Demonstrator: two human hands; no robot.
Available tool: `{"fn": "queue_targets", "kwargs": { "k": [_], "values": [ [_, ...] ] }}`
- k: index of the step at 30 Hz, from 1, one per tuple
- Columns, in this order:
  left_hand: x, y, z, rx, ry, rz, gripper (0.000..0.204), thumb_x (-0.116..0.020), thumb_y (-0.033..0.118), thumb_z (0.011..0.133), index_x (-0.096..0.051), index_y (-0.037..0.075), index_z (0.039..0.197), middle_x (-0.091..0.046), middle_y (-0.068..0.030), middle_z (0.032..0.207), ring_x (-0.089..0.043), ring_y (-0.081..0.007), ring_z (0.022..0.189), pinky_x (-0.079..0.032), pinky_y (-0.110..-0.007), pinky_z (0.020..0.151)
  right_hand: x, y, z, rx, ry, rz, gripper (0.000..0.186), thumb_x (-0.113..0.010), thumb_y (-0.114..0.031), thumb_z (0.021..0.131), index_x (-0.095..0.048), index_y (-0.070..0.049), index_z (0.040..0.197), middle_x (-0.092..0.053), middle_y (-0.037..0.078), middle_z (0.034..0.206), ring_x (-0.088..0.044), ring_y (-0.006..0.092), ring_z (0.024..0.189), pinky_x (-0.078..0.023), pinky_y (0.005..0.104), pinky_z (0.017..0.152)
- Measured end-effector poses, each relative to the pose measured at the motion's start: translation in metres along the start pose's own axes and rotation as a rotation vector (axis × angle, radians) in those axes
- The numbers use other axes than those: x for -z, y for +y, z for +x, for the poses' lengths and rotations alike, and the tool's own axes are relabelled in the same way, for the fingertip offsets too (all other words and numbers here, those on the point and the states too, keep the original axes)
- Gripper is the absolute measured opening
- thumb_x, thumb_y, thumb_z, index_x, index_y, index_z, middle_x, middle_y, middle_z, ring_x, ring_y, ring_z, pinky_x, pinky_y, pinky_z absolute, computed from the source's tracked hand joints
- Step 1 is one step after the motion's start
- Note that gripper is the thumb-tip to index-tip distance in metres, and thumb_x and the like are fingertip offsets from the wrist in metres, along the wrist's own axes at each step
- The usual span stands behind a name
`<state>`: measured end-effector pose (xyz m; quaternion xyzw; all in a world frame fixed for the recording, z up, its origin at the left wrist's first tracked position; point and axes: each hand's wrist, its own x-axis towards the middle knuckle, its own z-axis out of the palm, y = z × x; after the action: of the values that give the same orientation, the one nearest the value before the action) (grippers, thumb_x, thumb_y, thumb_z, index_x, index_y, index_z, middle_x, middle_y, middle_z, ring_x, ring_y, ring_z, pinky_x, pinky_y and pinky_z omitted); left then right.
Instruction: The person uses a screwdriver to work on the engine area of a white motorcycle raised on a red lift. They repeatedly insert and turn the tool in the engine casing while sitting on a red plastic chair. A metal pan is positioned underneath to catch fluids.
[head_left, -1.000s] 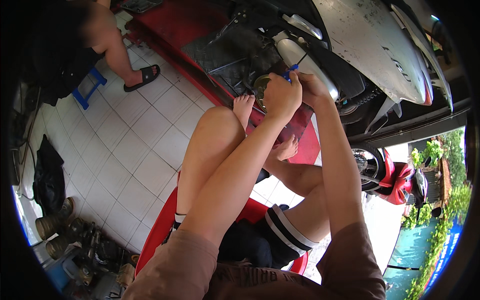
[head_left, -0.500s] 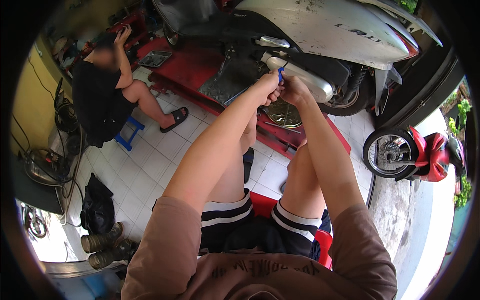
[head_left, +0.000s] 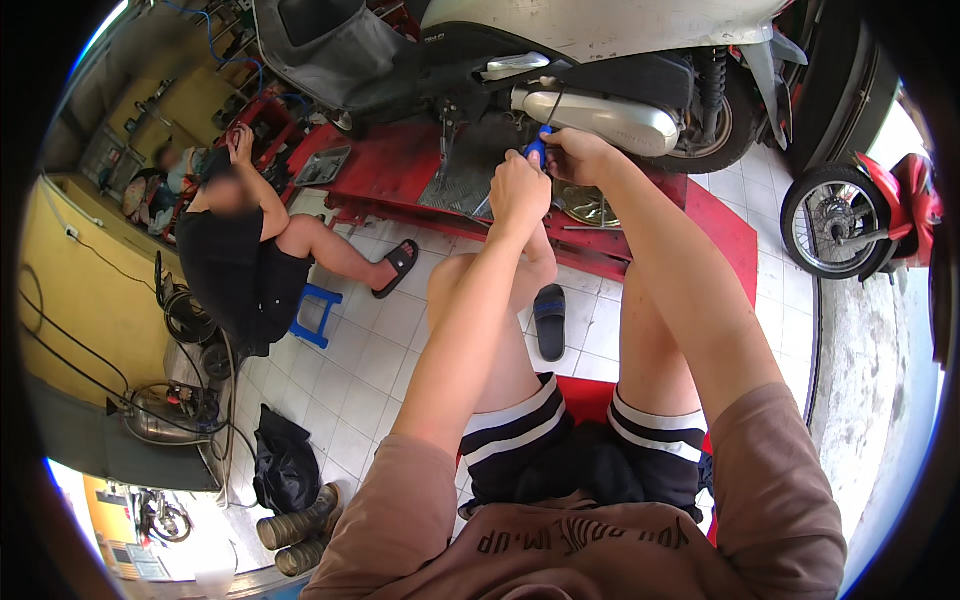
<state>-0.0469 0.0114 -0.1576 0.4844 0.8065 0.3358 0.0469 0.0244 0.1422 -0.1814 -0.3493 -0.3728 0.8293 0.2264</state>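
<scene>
Toward one o'clock, the left hand (head_left: 520, 193), fisted, and the right hand (head_left: 583, 157), curled, both grip one blue-handled screwdriver (head_left: 537, 149), with one blue stool (head_left: 322, 296) near nine o'clock.

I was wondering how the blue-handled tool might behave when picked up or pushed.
The blue-handled tool would probably stay stiff, as its slim dark shaft runs straight out of the handle. It is likely fairly light, being slender. It might roll if pushed, given its long, narrow shape, though the handle is partly hidden.
</scene>
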Motion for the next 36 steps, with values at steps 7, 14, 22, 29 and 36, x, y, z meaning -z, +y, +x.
{"fn": "queue_targets", "kwargs": {
  "k": [7,14,22,29,36],
  "values": [
    [-0.017,-0.02,0.023,0.28,-0.202,-0.636,0.046,-0.044,0.042,0.095,-0.056,-0.001,0.084,-0.06,-0.0096,0.073,-0.057,-0.0158,0.052,-0.042,-0.031,0.043,-0.005,0.001,0.005,0.059,0.068,-0.007,0.018,-0.063,-0.019,0.089,-0.051,-0.012,0.078,-0.044,-0.004,0.063,-0.041,0.0069,0.053,-0.043,0.0213,0.049],
    [0.0,0.001,0.003,0.048,0.039,-0.056,0.048,-0.046,0.04,0.092,-0.059,-0.006,0.095,-0.064,-0.0293,0.093,-0.06,-0.0447,0.096,-0.046,-0.048,0.082,-0.01,0.002,0.002,0.077,0.09,0.039,0.024,-0.062,-0.021,0.089,-0.05,-0.013,0.071,-0.044,-0.004,0.061,-0.042,0.0079,0.05,-0.043,0.0221,0.046],
    [-0.021,-0.026,0.031,0.425,-0.257,-0.834,0.054,-0.034,0.047,0.096,-0.058,0.0,0.086,-0.063,-0.0131,0.074,-0.062,-0.023,0.059,-0.046,-0.035,0.047,-0.016,0.004,-0.005,0.101,0.086,0.016,0.023,-0.062,-0.02,0.09,-0.049,-0.013,0.072,-0.043,-0.004,0.058,-0.039,0.0081,0.046,-0.037,0.0221,0.041],
    [-0.01,-0.006,0.019,0.131,0.004,-0.156,0.06,-0.04,0.049,0.093,-0.063,-0.006,0.087,-0.063,-0.0301,0.097,-0.061,-0.0422,0.098,-0.047,-0.048,0.086,-0.004,0.001,0.003,0.084,-0.075,0.203,0.025,-0.065,-0.019,0.088,-0.05,-0.013,0.069,-0.047,-0.004,0.058,-0.043,0.0081,0.049,-0.038,0.0214,0.044],
    [-0.009,-0.014,0.021,0.22,-0.083,-0.346,0.062,-0.039,0.051,0.093,-0.063,-0.006,0.086,-0.063,-0.0276,0.089,-0.062,-0.0385,0.087,-0.048,-0.044,0.076,-0.009,0.004,0.002,0.125,0.04,-0.004,0.021,-0.064,-0.019,0.088,-0.051,-0.012,0.072,-0.047,-0.004,0.059,-0.042,0.0086,0.051,-0.039,0.023,0.047]
  ]
}}
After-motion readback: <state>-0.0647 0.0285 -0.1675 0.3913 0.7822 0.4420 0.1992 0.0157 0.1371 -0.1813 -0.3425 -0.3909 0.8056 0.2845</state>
